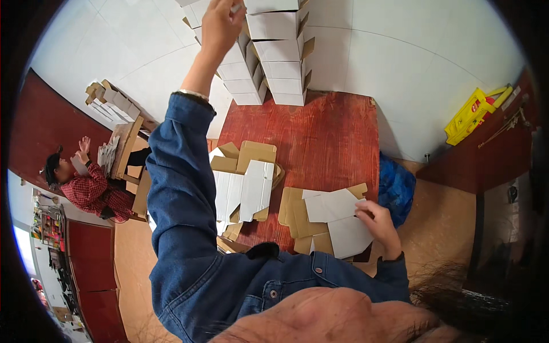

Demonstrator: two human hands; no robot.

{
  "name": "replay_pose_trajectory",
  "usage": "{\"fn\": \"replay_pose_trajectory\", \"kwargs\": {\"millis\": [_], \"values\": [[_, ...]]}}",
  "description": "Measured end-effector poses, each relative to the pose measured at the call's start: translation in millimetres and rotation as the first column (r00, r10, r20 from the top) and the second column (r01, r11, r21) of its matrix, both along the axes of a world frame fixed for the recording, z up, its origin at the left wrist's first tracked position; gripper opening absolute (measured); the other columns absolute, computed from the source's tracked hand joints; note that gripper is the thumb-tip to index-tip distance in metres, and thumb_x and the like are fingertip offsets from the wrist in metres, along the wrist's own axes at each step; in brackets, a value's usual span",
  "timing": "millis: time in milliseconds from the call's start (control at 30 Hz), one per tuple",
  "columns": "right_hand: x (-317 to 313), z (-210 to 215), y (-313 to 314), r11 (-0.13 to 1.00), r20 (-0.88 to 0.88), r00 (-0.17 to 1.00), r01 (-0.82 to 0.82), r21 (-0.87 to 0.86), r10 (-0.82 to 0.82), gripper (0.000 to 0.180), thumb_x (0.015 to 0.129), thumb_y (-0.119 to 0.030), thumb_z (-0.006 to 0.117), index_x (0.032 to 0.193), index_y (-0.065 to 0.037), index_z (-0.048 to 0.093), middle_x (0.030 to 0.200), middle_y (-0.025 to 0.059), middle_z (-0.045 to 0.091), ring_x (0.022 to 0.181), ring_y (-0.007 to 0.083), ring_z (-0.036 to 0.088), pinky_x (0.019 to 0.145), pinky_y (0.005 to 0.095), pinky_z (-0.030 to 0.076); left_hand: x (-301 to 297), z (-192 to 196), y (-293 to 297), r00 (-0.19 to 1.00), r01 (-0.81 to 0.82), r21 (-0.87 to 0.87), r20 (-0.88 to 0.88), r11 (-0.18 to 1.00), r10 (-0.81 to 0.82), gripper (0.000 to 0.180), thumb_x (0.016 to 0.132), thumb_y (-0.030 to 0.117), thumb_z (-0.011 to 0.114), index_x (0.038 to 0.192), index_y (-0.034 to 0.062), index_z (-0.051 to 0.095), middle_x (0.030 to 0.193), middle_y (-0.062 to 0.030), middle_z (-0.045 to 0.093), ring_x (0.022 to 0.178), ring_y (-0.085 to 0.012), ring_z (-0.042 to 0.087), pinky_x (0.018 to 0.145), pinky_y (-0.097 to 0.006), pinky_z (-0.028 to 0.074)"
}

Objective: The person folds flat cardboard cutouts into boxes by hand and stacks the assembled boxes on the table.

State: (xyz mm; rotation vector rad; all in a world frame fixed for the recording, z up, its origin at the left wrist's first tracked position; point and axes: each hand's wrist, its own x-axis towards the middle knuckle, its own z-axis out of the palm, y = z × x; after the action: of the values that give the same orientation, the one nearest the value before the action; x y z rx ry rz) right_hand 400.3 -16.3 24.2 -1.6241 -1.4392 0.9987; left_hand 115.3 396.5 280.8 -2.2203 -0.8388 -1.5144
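Note:
My left arm stretches far forward, and my left hand (222, 27) is up beside two tall stacks of white cardboard boxes. Its fingers are curled and partly cut off by the upper edge of the picture; what they hold cannot be made out. The left stack (235, 71) is partly covered by that hand and arm; the right stack (280, 51) stands close by it, some brown flaps sticking out. At the table's near right, my right hand (380, 224) has its thumb and fingers closed at the edge of a flat white carton (349, 228), on a loose pile of flat brown-and-white cartons.
Another pile of flattened cartons (246, 183) lies left on the red wooden table (326, 137). A blue bag (396, 188) sits past its right edge. Far left, a person (91, 186) in a checked top works at a bench with boxes. A yellow holder (470, 117) hangs right.

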Motion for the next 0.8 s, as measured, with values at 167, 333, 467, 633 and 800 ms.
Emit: {"fn": "replay_pose_trajectory", "kwargs": {"millis": [167, 333, 467, 633, 800], "values": [[-2.6, 50.7, 51.4, 0.977, 0.008, 1.0, 0.001, 0.212, -0.003, 0.02, 0.091, -0.003, 0.065, 0.109, 0.003, 0.07, 0.105, 0.0062, 0.072, 0.087, 0.0154, 0.063, 0.078, 0.0235, 0.049, -18.4, -57.7, 2.5, 0.998, -0.064, -0.379, -0.036, 0.923, 0.055, 0.03, 0.09, 0.018, 0.076, 0.114, 0.0004, 0.072, 0.101, -0.0114, 0.069, 0.082, -0.02, 0.068, 0.074, -0.03, 0.056], [-2.8, 114.9, 152.1, 0.902, 0.151, 0.986, -0.007, 0.431, -0.064, 0.041, 0.092, -0.007, 0.069, 0.132, -0.003, 0.061, 0.11, 0.0069, 0.07, 0.082, 0.0162, 0.063, 0.074, 0.0265, 0.051, -17.8, -96.1, 1.0, 0.998, -0.001, -0.512, 0.053, 0.859, 0.033, 0.041, 0.089, 0.021, 0.078, 0.121, -0.0009, 0.067, 0.11, -0.0149, 0.067, 0.086, -0.0215, 0.068, 0.078, -0.032, 0.057], [-20.9, 191.4, 238.5, 0.768, 0.318, 0.928, -0.057, 0.638, -0.195, 0.048, 0.091, -0.013, 0.072, 0.136, -0.007, 0.059, 0.122, 0.0066, 0.068, 0.079, 0.0108, 0.06, 0.075, 0.0243, 0.051, -6.8, -111.5, 3.7, 0.991, 0.042, -0.547, 0.131, 0.836, 0.037, 0.049, 0.088, 0.023, 0.079, 0.127, -0.0014, 0.064, 0.118, -0.0174, 0.063, 0.09, -0.0227, 0.067, 0.082, -0.033, 0.057], [-32.3, 222.7, 347.4, 0.794, 0.252, 0.905, 0.137, 0.592, -0.344, 0.064, 0.092, -0.044, 0.071, 0.139, -0.003, 0.057, 0.113, 0.0097, 0.07, 0.086, 0.0166, 0.066, 0.079, 0.0284, 0.053, 6.2, -118.4, 17.3, 0.97, 0.091, -0.477, 0.243, 0.874, 0.031, 0.058, 0.087, 0.023, 0.079, 0.135, -0.0011, 0.057, 0.123, -0.0191, 0.057, 0.096, -0.0239, 0.066, 0.086, -0.033, 0.056], [-33.7, 241.1, 411.3, 0.891, -0.073, 0.95, 0.311, 0.331, -0.304, 0.06, 0.092, -0.039, 0.071, 0.14, -0.005, 0.056, 0.118, 0.0111, 0.065, 0.085, 0.0188, 0.064, 0.082, 0.0313, 0.053, 15.6, -118.9, 31.5, 0.959, 0.133, -0.376, 0.281, 0.917, -0.024, 0.055, 0.086, 0.019, 0.075, 0.133, -0.002, 0.055, 0.118, -0.0187, 0.053, 0.087, -0.0253, 0.059, 0.086, -0.036, 0.053]]}}
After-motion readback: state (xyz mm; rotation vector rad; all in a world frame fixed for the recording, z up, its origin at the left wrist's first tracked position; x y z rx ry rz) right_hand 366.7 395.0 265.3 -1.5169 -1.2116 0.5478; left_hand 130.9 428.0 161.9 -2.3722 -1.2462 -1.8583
